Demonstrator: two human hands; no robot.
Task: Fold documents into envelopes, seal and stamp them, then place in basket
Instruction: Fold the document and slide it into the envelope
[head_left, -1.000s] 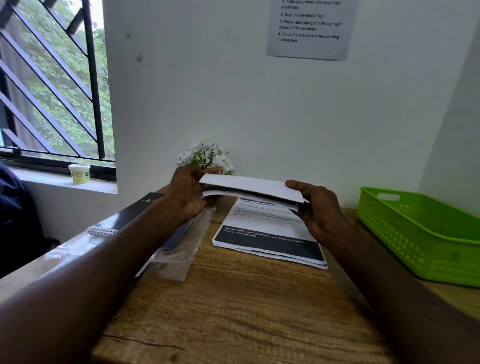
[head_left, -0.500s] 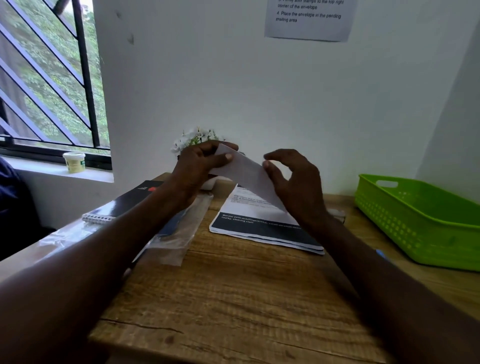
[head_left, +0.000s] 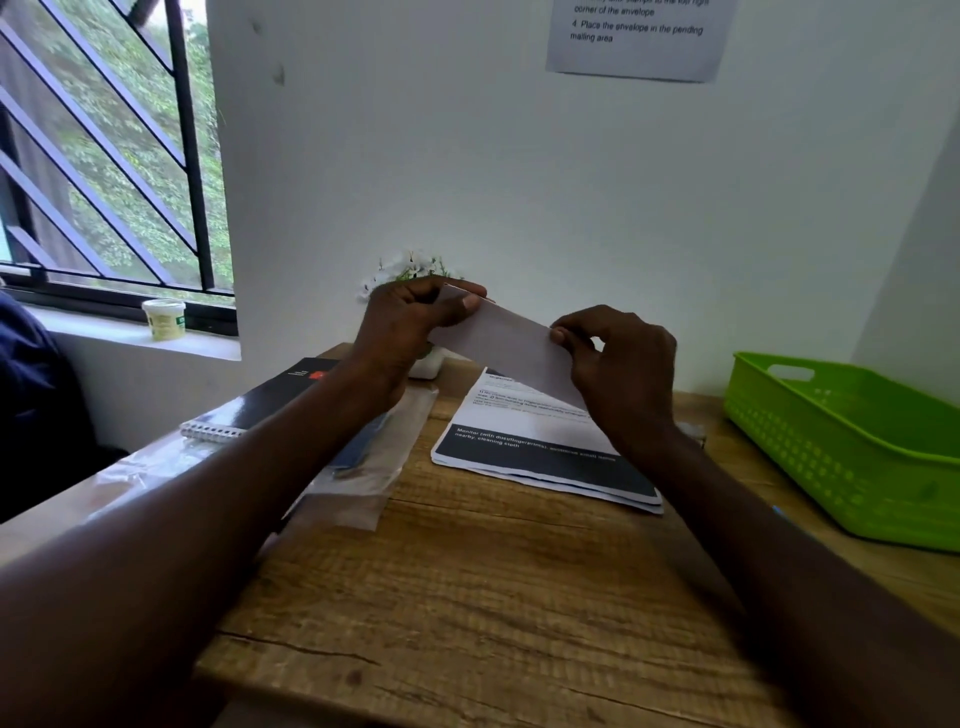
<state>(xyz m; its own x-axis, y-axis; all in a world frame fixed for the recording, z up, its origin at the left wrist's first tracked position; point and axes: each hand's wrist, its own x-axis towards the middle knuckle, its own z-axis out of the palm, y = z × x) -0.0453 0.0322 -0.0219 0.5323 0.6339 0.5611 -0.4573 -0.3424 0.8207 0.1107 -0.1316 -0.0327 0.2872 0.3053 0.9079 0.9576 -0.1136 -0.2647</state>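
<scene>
A white envelope (head_left: 501, 343) hangs tilted in the air above the desk, its left end higher than its right. My left hand (head_left: 410, 327) pinches its upper left end with thumb and fingers. My right hand (head_left: 618, 364) pinches its lower right end. Beneath them a stack of printed documents (head_left: 535, 457) with a dark band lies flat on the wooden desk (head_left: 467, 597). A green plastic basket (head_left: 852, 441) stands at the right side of the desk. What the envelope contains is hidden.
A black spiral notebook (head_left: 260, 405) and clear plastic sleeves (head_left: 374, 467) lie left of the documents. A small white flower pot (head_left: 415, 270) stands against the wall behind my hands. A small jar (head_left: 163, 319) sits on the window sill. An instruction sheet (head_left: 639, 36) hangs on the wall.
The envelope went from level, held at both ends above the documents, to tilted down to the right. My hands came closer together and my view dropped slightly.
</scene>
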